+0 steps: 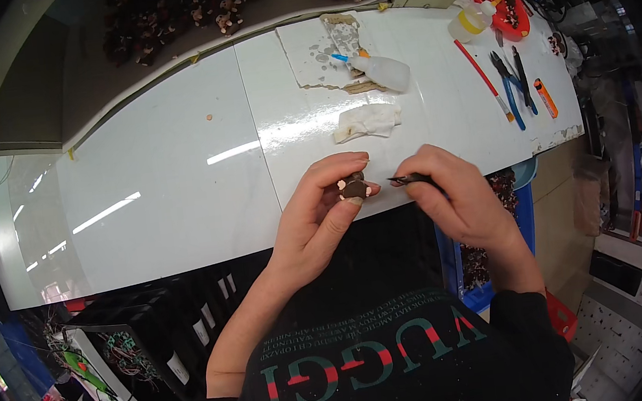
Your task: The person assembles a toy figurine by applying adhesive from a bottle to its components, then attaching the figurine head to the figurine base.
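Close to the table's near edge, my left hand (325, 209) pinches a small dark brown figure (354, 189) between thumb and fingers. The figure has pale pink parts at its sides, and the fingers hide some of it. My right hand (446, 190) is closed around slim black tweezers (407, 179), whose pointed tip faces the figure across a small gap. Beyond the hands, a folded white cloth (367, 121) lies on the white table (167, 170). Behind the cloth, a white squeeze bottle (385, 72) with a blue tip lies on its side.
At the right are a red brush (483, 79), blue-handled pliers (511, 96), an orange lighter (545, 98), a yellowish bottle (472, 21) and a red tray (520, 26) of small parts. Many brown figures (224, 9) fill the shelf behind. A blue crate (527, 216) stands below the table's right side.
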{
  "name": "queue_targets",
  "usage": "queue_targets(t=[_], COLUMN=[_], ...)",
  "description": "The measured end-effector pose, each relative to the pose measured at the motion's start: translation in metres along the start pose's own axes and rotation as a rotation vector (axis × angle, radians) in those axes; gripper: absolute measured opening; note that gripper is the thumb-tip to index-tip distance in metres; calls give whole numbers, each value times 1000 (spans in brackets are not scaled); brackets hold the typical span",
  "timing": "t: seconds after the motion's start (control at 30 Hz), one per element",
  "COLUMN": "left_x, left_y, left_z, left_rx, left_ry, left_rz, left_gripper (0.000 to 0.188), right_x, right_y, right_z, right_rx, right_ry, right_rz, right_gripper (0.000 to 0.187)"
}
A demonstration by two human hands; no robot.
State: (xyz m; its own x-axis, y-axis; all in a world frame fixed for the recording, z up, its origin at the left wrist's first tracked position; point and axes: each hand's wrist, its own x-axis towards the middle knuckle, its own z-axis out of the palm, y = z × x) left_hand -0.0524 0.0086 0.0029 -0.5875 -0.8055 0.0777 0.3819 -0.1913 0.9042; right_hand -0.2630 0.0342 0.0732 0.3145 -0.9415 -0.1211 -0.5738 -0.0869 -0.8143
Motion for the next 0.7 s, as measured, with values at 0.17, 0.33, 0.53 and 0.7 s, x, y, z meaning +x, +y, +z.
queue_targets(t=[0.17, 0.33, 0.53, 0.7], left_x=[-1, -1, -1, -1], left_y=[0, 1, 1, 1], left_z=[1, 0, 0, -1], left_rx=[10, 130, 149, 164], left_ry=[5, 5, 18, 13], left_rz=[-11, -9, 3, 8], left_gripper=[32, 33, 32, 33], right_x=[10, 17, 18, 19], right_y=[-3, -6, -4, -5], right_z=[19, 19, 20, 19], right_rx=[80, -23, -58, -50], right_ry=[112, 83, 46, 16], right_rz=[-27, -67, -53, -19], right_gripper=[12, 13, 16, 17])
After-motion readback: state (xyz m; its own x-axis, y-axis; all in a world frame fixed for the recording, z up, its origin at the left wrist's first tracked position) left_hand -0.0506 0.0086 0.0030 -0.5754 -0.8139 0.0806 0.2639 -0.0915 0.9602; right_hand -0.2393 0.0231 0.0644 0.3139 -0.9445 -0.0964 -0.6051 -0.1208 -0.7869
